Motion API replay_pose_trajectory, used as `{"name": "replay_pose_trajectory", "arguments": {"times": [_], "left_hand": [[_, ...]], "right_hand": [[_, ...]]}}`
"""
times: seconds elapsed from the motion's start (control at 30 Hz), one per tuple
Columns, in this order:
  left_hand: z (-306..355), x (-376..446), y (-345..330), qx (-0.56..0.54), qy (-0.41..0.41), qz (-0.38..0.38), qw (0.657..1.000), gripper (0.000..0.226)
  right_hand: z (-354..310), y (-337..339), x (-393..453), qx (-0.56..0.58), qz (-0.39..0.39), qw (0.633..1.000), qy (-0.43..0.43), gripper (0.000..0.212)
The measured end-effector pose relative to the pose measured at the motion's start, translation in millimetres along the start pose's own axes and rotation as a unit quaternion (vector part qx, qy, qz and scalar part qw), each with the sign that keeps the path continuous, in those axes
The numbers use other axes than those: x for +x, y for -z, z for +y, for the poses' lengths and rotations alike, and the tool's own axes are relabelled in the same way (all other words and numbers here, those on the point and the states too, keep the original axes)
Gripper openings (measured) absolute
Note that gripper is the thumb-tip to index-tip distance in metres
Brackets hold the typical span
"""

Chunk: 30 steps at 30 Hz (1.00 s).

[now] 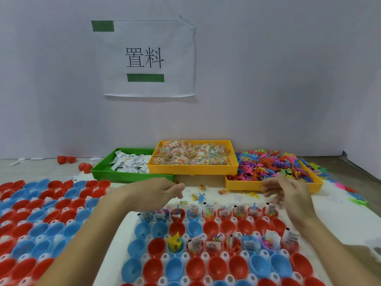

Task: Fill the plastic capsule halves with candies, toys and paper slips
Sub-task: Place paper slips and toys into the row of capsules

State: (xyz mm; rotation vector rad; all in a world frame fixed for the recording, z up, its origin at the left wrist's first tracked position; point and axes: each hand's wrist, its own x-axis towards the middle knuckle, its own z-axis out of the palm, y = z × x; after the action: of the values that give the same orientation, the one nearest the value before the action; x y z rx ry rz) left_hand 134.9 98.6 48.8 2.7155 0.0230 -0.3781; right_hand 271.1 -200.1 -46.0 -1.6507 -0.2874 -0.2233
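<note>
Empty red and blue capsule halves (210, 267) sit closest, just behind them a half-filled row, and the right hand (288, 193), fingers loosely spread, is nearer the toy tray (243, 184) than the left hand (158, 193), which pinches something tiny.

Small manual packing/assembly station, workshop-type. Evidence: printed sign (149, 58) taped to a plain partition wall, two Chinese characters plus green bars, marking the station. Directly below the sign, against the wall: green tray (103, 172) of paper slips, yellow tray (191, 169) of bagged candies, another yellow tray (243, 185) heaped with rubbery toys. In front of those, racks of red and blue capsule halves (210, 227) in bulk rows.
</note>
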Motion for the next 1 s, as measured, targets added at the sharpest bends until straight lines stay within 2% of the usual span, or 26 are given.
{"name": "replay_pose_trajectory", "arguments": {"times": [0.17,0.4,0.67,1.0], "left_hand": [[3,5,-6,0.037,-0.019,-0.006,0.999,0.052],[1,8,-11,0.043,-0.029,-0.001,0.999,0.054],[0,12,-13,0.06,-0.041,0.021,0.997,0.041],[10,13,-19,0.056,-0.043,0.024,0.997,0.07]], "right_hand": [[2,-2,-2,-0.013,-0.024,1.0,-0.007,0.05],[2,2,-2,0.005,0.024,1.0,0.001,0.05],[1,0,-3,0.005,0.019,1.0,-0.001,0.05],[-2,1,-8,0.002,-0.075,0.997,-0.009,0.063]]}}
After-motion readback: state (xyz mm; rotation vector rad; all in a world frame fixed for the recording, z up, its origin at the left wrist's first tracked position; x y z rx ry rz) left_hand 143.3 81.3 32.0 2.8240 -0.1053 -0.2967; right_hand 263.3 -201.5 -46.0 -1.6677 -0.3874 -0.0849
